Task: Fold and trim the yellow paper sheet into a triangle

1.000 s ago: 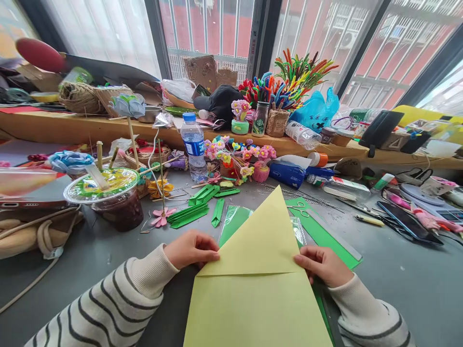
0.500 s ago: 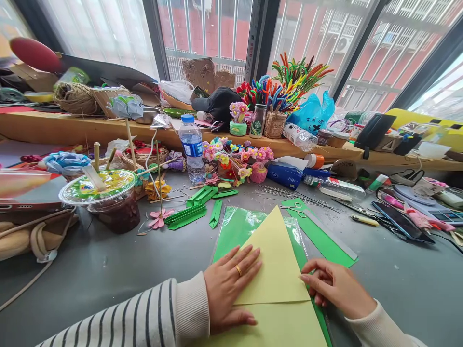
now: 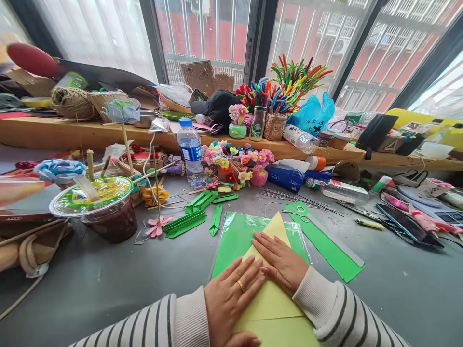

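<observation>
A sheet of yellow paper (image 3: 269, 303), with its far end folded to a point, lies over a clear plastic sleeve of green paper (image 3: 235, 236). My left hand (image 3: 235, 299) rests flat on the left side of the yellow paper, a ring on one finger. Flat across the folded point lies my right hand (image 3: 282, 260), its fingers stretched to the left and close to the left fingertips. Both hands hold nothing and cover part of the fold.
Scissors (image 3: 301, 213) and a ruler (image 3: 338, 241) lie on a green strip (image 3: 325, 243) at the right. Folded green paper pieces (image 3: 186, 223) lie beyond the sleeve. A lidded drink cup (image 3: 112, 224) stands at the left, a water bottle (image 3: 191, 154) further back.
My right hand has moved from the paper's right edge up and left onto the folded point, and its curled fingers have straightened. My left hand stays on the paper, slightly lower in view.
</observation>
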Tool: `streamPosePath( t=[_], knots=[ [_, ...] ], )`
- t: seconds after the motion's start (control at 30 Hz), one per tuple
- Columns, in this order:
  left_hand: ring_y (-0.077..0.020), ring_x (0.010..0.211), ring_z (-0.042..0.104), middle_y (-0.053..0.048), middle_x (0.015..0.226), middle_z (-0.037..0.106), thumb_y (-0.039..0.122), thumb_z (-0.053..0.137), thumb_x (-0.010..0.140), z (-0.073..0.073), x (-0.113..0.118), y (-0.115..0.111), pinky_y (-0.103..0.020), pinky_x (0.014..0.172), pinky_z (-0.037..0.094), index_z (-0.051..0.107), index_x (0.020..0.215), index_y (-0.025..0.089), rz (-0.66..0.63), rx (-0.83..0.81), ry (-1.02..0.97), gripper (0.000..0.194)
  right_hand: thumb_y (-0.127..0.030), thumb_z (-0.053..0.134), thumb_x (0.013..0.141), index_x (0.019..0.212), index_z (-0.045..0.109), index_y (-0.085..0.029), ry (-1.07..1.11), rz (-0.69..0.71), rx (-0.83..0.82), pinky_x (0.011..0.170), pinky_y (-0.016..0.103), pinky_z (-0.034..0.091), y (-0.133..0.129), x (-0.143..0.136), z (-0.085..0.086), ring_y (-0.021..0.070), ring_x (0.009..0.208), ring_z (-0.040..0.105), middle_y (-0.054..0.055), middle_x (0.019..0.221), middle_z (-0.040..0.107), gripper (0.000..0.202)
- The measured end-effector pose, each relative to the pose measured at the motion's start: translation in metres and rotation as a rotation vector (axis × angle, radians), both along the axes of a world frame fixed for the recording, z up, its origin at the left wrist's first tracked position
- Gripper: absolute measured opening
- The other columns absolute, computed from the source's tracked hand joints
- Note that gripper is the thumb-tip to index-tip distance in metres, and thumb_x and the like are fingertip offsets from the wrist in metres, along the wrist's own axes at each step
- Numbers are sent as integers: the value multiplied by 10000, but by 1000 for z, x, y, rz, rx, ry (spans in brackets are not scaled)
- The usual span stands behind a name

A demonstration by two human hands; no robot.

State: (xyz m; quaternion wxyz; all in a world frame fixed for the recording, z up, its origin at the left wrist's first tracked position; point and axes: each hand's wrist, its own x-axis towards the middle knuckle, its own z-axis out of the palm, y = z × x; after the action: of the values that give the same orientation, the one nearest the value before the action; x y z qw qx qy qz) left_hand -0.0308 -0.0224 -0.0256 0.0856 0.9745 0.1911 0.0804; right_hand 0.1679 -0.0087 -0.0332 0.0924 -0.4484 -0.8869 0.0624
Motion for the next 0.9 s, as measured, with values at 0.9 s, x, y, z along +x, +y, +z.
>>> streamPosePath(
  t=[0.9],
  knots=[
    [-170,1098,380,32,1233,392,299,255,855,-2,-26,-31,-282,883,329,373,1178,192,143,574,48,360,-525,242,775,1263,186,-150,-201,-248,69,886,562,213,-15,32,0,260,1173,233,74,1297,236,618]
  ],
)
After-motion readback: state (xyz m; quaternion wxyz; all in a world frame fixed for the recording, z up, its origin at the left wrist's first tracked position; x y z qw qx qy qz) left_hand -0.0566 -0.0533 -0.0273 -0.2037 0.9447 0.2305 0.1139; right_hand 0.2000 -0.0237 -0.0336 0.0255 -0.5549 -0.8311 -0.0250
